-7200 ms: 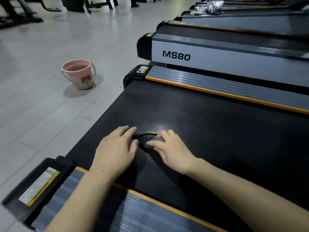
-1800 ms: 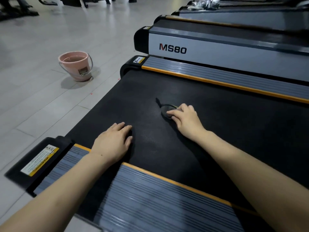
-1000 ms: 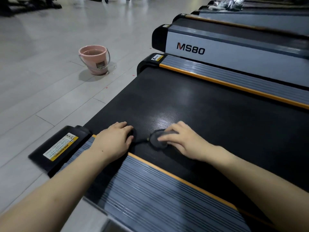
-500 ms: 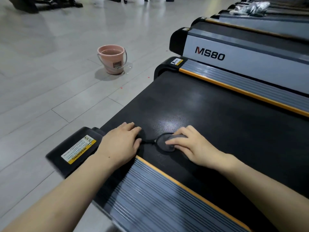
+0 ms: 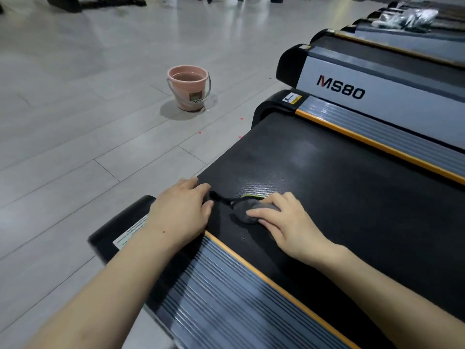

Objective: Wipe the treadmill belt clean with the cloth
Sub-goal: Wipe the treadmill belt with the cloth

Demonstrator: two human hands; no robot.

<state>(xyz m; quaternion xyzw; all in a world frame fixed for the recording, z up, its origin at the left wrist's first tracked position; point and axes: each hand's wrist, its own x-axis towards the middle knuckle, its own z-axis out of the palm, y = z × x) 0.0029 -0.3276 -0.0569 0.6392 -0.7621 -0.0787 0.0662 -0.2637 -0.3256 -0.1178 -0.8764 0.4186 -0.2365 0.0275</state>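
Observation:
The black treadmill belt [image 5: 339, 187] runs between two grey side rails with orange trim. A small dark grey cloth [image 5: 245, 210] with a yellow-green edge lies bunched on the belt near its rear end. My right hand [image 5: 284, 220] presses down on the cloth with flat fingers. My left hand [image 5: 183, 210] rests palm down at the belt's near corner, fingers relaxed. A thin dark tail of the cloth reaches to the fingertips of that hand.
A pink bucket [image 5: 188, 88] holding water stands on the grey tiled floor to the left. A second treadmill marked MS80 [image 5: 339, 86] sits right behind the far rail. More machines line up further back, one with crumpled plastic [image 5: 407, 17] on it.
My right hand slid the cloth from mid-belt back to beside my left hand. In the last half second both hands hardly moved; the view panned left.

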